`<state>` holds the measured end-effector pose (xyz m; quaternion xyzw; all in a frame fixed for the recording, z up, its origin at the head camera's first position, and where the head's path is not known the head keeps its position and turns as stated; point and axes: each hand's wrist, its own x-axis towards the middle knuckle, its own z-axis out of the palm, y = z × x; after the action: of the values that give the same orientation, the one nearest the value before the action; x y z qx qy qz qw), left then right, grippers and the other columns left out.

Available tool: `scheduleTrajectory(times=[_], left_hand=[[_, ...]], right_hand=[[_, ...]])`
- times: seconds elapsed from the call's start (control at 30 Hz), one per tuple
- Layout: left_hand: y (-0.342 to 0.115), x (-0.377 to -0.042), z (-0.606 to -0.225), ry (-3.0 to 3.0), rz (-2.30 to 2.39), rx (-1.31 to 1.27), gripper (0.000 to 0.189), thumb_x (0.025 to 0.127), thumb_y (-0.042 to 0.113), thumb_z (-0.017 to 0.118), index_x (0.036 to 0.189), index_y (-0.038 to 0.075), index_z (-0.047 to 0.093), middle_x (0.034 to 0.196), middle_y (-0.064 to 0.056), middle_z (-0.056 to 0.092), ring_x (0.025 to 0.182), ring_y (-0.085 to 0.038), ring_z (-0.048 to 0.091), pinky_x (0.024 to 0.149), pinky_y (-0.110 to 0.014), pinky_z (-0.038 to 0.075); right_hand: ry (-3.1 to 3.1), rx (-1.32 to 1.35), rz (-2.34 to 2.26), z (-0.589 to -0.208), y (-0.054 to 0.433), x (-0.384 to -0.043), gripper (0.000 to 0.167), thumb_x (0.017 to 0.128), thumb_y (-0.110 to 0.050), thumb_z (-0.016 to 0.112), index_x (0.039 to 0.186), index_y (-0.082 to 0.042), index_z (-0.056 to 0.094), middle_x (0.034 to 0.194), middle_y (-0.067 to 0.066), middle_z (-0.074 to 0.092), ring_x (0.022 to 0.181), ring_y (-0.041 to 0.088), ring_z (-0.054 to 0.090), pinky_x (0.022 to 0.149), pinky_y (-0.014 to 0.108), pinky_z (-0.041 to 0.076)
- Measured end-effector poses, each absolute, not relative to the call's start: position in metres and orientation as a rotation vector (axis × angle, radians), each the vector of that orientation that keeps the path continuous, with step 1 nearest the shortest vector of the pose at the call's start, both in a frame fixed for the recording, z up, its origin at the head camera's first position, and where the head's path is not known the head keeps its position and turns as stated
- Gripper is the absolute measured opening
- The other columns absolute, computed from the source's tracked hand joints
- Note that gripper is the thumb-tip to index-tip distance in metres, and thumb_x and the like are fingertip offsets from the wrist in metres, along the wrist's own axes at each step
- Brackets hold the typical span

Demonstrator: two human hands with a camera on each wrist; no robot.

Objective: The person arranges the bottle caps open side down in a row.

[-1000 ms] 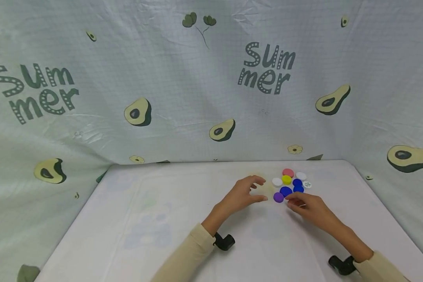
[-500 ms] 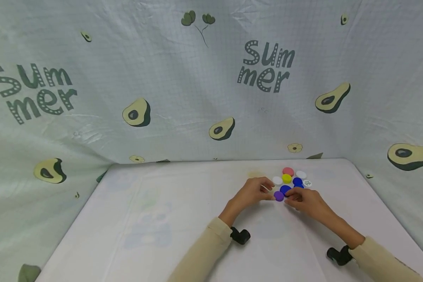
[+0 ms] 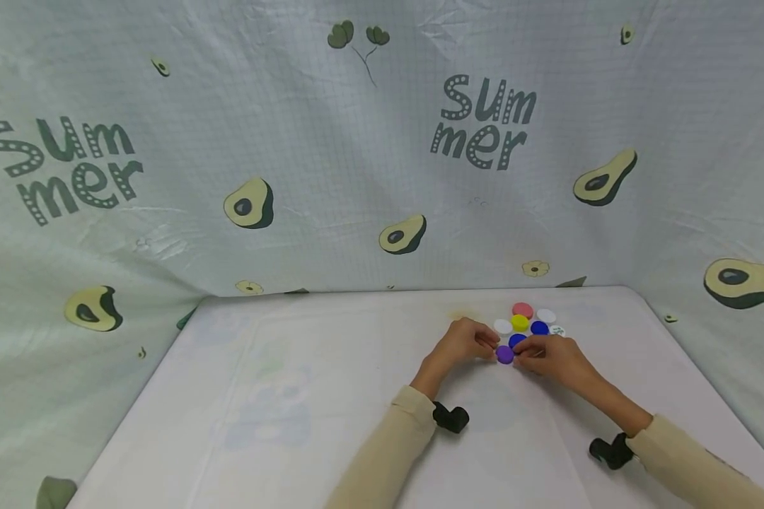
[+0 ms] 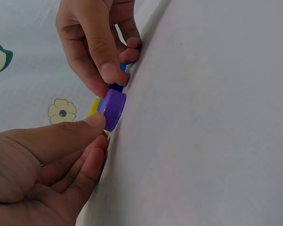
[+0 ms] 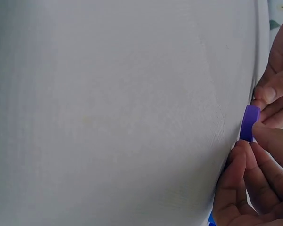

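A purple bottle cap (image 3: pixel 505 355) with a ribbed side lies flat at the near edge of a cluster of caps. My left hand (image 3: pixel 466 341) holds its left edge with the thumb and curled fingertips. From the opposite side my right hand (image 3: pixel 557 359) has its thumb and fingertips on the same purple cap (image 5: pixel 249 123). Just behind sit a blue cap (image 3: pixel 517 340) and another blue cap (image 3: pixel 539 328); the right fingers hide part of the cluster. A yellow cap (image 3: pixel 519 323) and a pink cap (image 3: pixel 523 309) lie farther back.
White caps lie around the cluster: one on the left (image 3: pixel 503 326), one at the back (image 3: pixel 546 316) and a printed one (image 3: pixel 557 331). All rest on a white-covered table (image 3: pixel 261 396). An avocado-printed curtain (image 3: pixel 318 162) rises behind the table's far edge.
My left hand has moved right and its fingers have closed in on the purple cap. My right hand has shifted slightly forward, covering more of the blue caps.
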<state>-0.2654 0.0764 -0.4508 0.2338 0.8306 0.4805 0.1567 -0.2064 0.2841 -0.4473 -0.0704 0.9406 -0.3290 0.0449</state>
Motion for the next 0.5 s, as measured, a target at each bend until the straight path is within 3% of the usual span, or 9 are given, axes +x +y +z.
scheduleTrajectory(times=[0.5], left_hand=[[0.0855,-0.2652,-0.4575,2.424,1.338,0.641,0.024,0.079,0.000,0.086,0.102,0.006,0.081,0.077,0.001,0.069,0.069,-0.004,0.055,0.064,-0.013,0.047]], right_hand=[[2.884,-0.273,-0.997,-0.4564,0.2846,-0.2140,0.028,0.087,-0.019,0.082,0.108,-0.002,0.074,0.076,-0.003,0.068,0.074,0.016,0.058,0.060,0.023,0.047]])
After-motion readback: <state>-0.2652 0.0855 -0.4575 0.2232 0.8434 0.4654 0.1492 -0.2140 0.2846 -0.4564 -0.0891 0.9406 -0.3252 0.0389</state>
